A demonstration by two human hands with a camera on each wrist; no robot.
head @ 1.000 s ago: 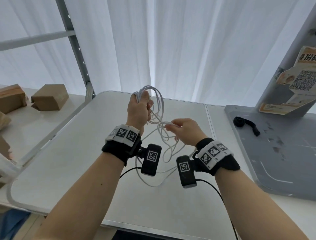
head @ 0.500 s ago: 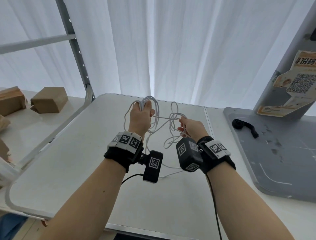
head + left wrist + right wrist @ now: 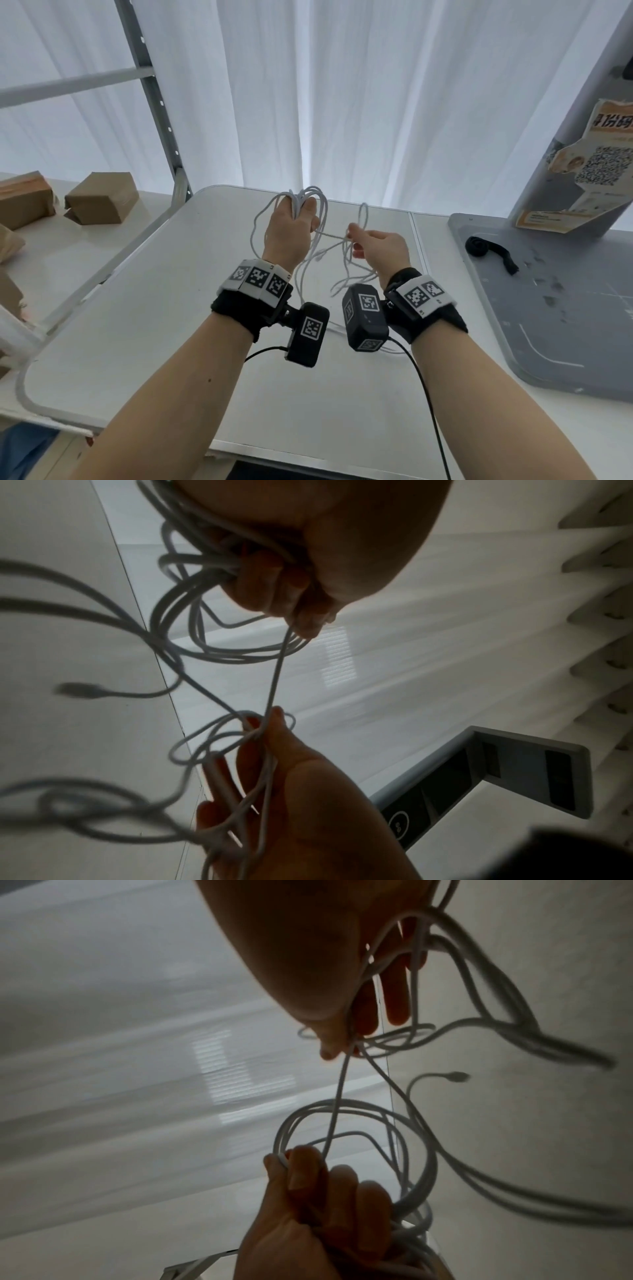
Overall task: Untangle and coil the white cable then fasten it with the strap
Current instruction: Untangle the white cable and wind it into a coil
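Observation:
The white cable (image 3: 321, 236) hangs tangled in the air above the table. My left hand (image 3: 297, 219) is raised and grips a bundle of its loops (image 3: 192, 593) in a fist. My right hand (image 3: 356, 240), level with it and a little to the right, pinches a strand and has more strands draped over its fingers (image 3: 246, 764). One taut strand (image 3: 337, 1102) runs between the two hands. A plug end (image 3: 455, 1076) dangles free. The black strap (image 3: 489, 251) lies loosely rolled on the grey base plate (image 3: 548, 325) to the right, beyond both hands.
The white table (image 3: 154, 325) lies below the hands, with slack cable resting on it under my wrists. A grey post with a paper label (image 3: 589, 178) rises from the base plate. Cardboard boxes (image 3: 101, 198) and a metal rack upright (image 3: 154, 102) stand at the left.
My right hand has risen and turned, coming level with the left hand, and a strand now runs taut between them. The left hand keeps its grip on the loops.

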